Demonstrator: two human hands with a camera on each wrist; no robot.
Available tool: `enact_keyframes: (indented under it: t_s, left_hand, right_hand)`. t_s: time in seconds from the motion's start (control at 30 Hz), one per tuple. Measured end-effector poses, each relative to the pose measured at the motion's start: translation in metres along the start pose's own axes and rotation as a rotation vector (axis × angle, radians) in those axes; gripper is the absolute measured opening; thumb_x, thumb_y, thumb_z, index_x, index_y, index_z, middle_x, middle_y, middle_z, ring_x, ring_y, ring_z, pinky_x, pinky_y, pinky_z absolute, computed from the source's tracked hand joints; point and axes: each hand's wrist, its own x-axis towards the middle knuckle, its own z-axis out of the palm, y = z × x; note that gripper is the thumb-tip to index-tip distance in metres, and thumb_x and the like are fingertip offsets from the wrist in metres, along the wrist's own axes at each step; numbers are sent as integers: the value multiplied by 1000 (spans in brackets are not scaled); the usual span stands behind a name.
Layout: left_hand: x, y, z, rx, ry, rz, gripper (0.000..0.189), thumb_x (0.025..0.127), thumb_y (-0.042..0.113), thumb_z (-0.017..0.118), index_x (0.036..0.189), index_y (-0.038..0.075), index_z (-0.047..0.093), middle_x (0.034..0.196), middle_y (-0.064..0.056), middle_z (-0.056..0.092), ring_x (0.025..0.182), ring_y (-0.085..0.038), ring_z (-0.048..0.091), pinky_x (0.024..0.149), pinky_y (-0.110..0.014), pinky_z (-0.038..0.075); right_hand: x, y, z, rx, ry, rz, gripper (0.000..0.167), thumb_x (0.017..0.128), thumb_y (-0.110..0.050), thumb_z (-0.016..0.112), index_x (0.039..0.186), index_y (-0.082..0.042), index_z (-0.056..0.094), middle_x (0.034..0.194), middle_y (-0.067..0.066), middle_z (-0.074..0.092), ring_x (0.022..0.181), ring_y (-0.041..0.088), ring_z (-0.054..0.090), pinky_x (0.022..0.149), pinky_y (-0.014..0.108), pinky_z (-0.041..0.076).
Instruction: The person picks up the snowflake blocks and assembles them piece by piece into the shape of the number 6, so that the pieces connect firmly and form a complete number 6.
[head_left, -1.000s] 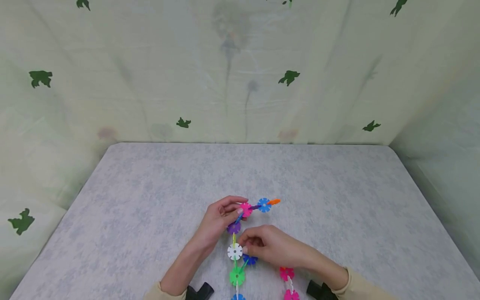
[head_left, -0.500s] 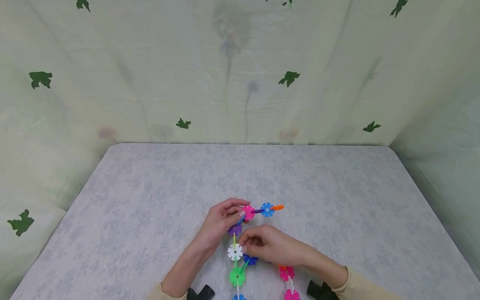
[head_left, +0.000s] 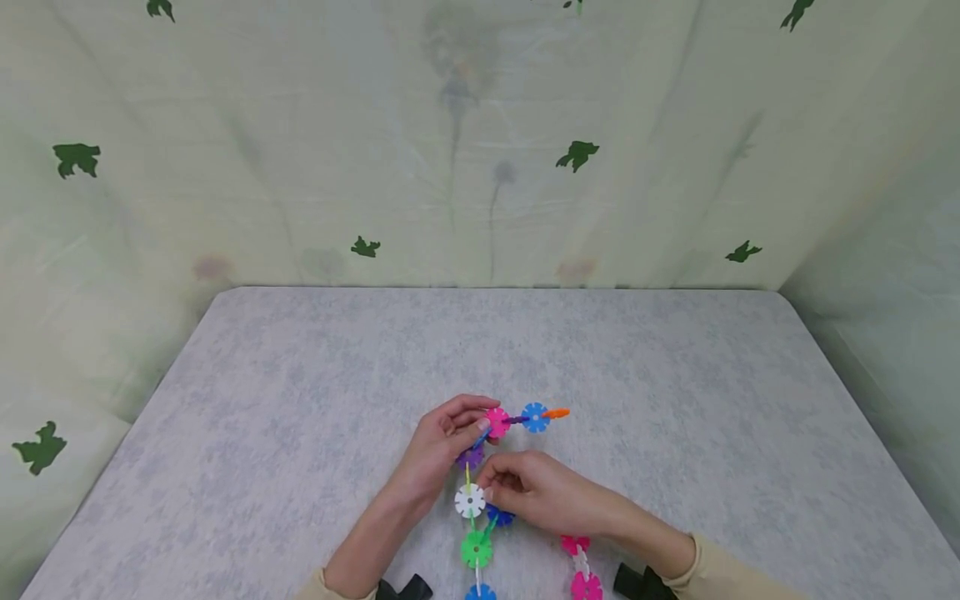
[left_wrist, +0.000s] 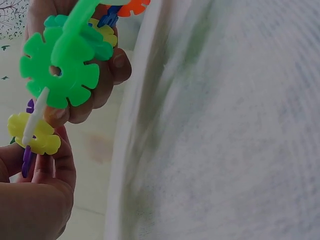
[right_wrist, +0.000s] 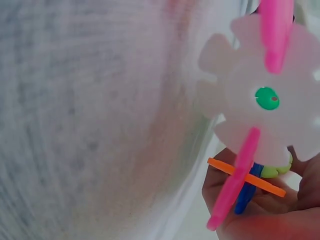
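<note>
A chain of notched plastic snowflake discs hangs between both hands in the head view. My left hand (head_left: 437,442) pinches it by the pink disc (head_left: 498,422), thumb over an edge-on blue one. From there a light blue disc (head_left: 536,417) and an orange disc (head_left: 557,413) stick out to the right. Below hang a purple disc (head_left: 470,458), a white disc (head_left: 470,501) and a green disc (head_left: 476,550). My right hand (head_left: 551,496) pinches the chain beside the white disc, partly covering a dark blue disc (head_left: 500,517); its fingertips hide the exact piece.
More linked discs, among them a pink disc (head_left: 587,587), run down below the right hand. Black wrist gear (head_left: 643,582) shows near each forearm. The grey table (head_left: 300,375) reaches back to a pale curtain (head_left: 300,167) with green leaf shapes.
The pink, light blue and orange end of the chain has shifted slightly right and down with the left fingers. My right hand keeps its pinch, nearly still.
</note>
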Motion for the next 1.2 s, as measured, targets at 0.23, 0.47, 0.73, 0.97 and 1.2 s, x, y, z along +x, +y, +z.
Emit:
enact_keyframes:
  t_s: [0.23, 0.47, 0.73, 0.97, 1.2]
  left_hand:
    - [1, -2, 1, -40, 7, 0, 25, 97, 3, 59, 121, -1, 62, 110, -11, 68, 94, -19, 63, 84, -26, 48]
    - [1, -3, 2, -76, 9, -4, 24, 98, 5, 58, 121, 0, 60, 113, -11, 67, 99, -18, 61, 84, -25, 48]
    - [0, -3, 3, -170, -78, 14, 23, 103, 4, 47, 125, 0, 50, 110, -8, 61, 89, -14, 54, 75, -23, 46]
    - [0, -3, 2, -168, -107, -12, 22, 104, 7, 47, 125, 2, 49, 110, -7, 60, 88, -16, 54, 77, -24, 46]
    - [0, -1, 0, -156, -41, -81, 30, 102, 14, 52, 130, 2, 52, 102, -7, 64, 87, -21, 60, 77, -28, 47]
  right_hand:
    - [0, 0, 0, 1, 8, 6, 10, 101, -15, 57, 100, -16, 67, 83, -10, 61, 74, 2, 53, 67, 21, 48]
    - [0, 0, 0, -20, 16, 4, 11, 101, -16, 56, 101, -16, 67, 86, -10, 62, 76, 3, 54, 69, 23, 49]
    - [-1, -1, 2, -30, 51, -4, 10, 100, -12, 56, 100, -16, 66, 85, -10, 61, 76, 3, 55, 69, 23, 50]
    - [-1, -2, 3, -37, 61, 0, 9, 99, -12, 57, 98, -16, 65, 85, -10, 61, 76, 3, 55, 69, 23, 50]
    - [2, -1, -1, -56, 87, -2, 9, 100, -14, 59, 99, -17, 67, 89, -10, 62, 81, 6, 55, 72, 23, 50]
